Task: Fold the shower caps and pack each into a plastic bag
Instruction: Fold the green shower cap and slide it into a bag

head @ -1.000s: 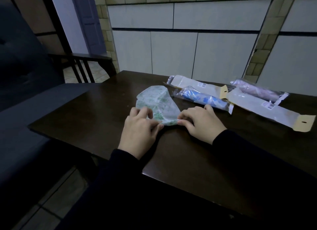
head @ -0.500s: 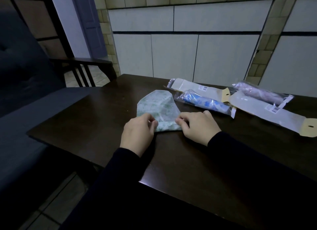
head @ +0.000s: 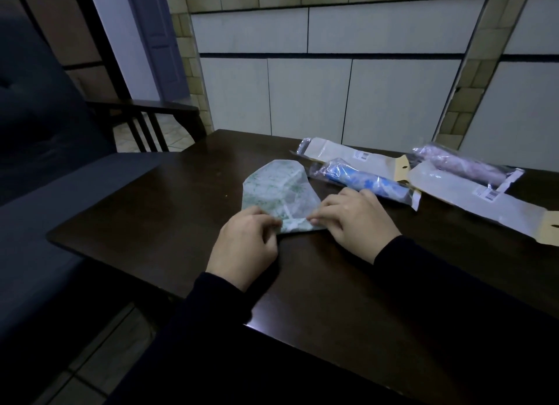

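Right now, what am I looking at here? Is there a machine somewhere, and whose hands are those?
There is no machine here. A person wears a camera on the head, so the picture looks forward and down at their own two hands, in dark sleeves. They sit at a dark wooden table. The left hand and the right hand both pinch the near edge of a green-patterned shower cap, which lies flat on the table, partly folded. Behind it lie a bagged blue cap and a bagged pinkish cap, both rolled up, and two flat plastic bags with card tops: one behind the blue cap and one to the right.
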Available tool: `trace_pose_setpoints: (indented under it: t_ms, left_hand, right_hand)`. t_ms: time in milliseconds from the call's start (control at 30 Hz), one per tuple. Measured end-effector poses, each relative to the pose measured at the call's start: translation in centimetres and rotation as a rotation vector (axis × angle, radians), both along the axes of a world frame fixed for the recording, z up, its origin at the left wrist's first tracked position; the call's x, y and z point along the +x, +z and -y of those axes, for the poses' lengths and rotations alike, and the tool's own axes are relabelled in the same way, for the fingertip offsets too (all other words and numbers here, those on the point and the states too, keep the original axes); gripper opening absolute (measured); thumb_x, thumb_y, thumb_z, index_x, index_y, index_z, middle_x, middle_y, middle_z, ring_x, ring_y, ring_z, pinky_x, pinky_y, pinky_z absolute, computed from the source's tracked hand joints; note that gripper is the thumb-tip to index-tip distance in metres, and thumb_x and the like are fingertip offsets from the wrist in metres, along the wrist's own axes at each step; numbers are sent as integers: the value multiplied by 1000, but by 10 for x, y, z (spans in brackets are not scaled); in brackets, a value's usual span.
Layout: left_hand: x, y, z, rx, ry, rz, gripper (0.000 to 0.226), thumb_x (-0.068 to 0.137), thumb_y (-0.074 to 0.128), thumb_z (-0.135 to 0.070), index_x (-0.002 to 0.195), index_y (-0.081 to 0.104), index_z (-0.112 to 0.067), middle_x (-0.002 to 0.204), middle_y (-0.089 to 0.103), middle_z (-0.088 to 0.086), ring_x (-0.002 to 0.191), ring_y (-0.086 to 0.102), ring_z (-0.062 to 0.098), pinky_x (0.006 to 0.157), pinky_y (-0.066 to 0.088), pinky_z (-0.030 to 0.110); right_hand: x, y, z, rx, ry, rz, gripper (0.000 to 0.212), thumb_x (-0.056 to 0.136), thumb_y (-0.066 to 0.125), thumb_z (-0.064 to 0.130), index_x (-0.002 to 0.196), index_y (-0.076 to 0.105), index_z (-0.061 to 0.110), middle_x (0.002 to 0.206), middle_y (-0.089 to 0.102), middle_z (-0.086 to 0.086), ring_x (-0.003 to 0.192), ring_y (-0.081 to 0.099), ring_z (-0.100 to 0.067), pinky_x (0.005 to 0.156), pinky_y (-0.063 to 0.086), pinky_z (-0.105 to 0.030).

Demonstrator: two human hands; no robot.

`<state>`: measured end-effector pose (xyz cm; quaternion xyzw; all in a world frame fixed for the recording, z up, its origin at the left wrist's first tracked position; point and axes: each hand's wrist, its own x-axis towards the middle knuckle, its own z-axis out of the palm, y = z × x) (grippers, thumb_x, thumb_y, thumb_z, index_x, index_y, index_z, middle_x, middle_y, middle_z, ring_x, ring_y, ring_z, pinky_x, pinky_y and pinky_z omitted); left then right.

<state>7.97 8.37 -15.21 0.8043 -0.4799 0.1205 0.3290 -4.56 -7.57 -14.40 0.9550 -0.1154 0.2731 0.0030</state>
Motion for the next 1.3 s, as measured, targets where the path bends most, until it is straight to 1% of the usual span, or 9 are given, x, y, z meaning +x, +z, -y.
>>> trace_pose_setpoints:
  t_ms: [133,267,500,700,867,967,1133,1200,1300]
  left_hand:
    - [2,1,-1,1,14,-74,28,79,73,-39,98,77,-19,92,66,-7,87,61,9,80,47,21]
    - [9,0,1,24,-2,-122,32,78,75,-40,101,76,-17,95,67,-4,89,59,7,75,34,8]
    - [8,-3,2,18,25,-21,23,90,62,-39,88,75,-21,82,63,-3,84,53,17,72,34,23]
    - [7,-1,0,11,47,-16,30,93,56,-34,68,57,-18,67,60,3,71,54,24,62,31,32]
    - [10,-1,1,35,73,-40,27,93,56,-35,76,63,-15,72,62,4,74,58,26,63,37,35]
    - [7,-2,2,32,116,-4,22,92,59,-33,79,65,-15,74,55,-1,76,57,24,63,32,30]
    - [6,-2,0,-31,118,122,10,80,72,-21,89,68,-20,94,58,1,85,55,27,70,43,38]
    - [5,-1,-1,-13,20,200,13,81,61,-15,87,69,-23,90,61,-4,86,54,26,70,37,36]
    - [6,0,-2,25,-107,101,35,75,40,-14,86,72,-25,90,64,-8,88,58,20,72,36,33]
  right_hand:
    - [-2,3,4,124,-74,-118,34,82,57,63,106,70,43,101,62,19,97,52,-10,82,31,-31]
    - [-2,2,7,193,-106,-116,35,81,56,64,109,67,46,97,61,18,94,52,-10,83,35,-32]
    - [-1,1,1,94,-121,-39,30,94,48,50,99,71,31,87,66,7,86,59,-17,77,41,-36]
    - [-2,-5,-2,97,-107,0,28,98,42,42,97,67,30,82,67,5,82,56,-17,75,24,-30]
    - [1,-3,-2,101,-172,-40,34,98,37,50,103,66,33,82,65,9,86,55,-14,81,23,-30]
    - [-1,-1,-4,38,-189,-30,33,95,40,55,98,66,35,74,55,14,82,50,-12,80,25,-32]
    - [2,-1,-3,-47,-108,112,25,88,55,46,83,70,26,85,61,7,80,56,-20,72,29,-33]
    - [2,-4,-7,-87,-48,141,29,88,50,41,78,71,23,81,64,7,75,56,-23,70,29,-35]
    - [1,-6,-12,-82,26,88,35,89,46,43,78,73,24,77,66,6,75,59,-23,73,31,-36]
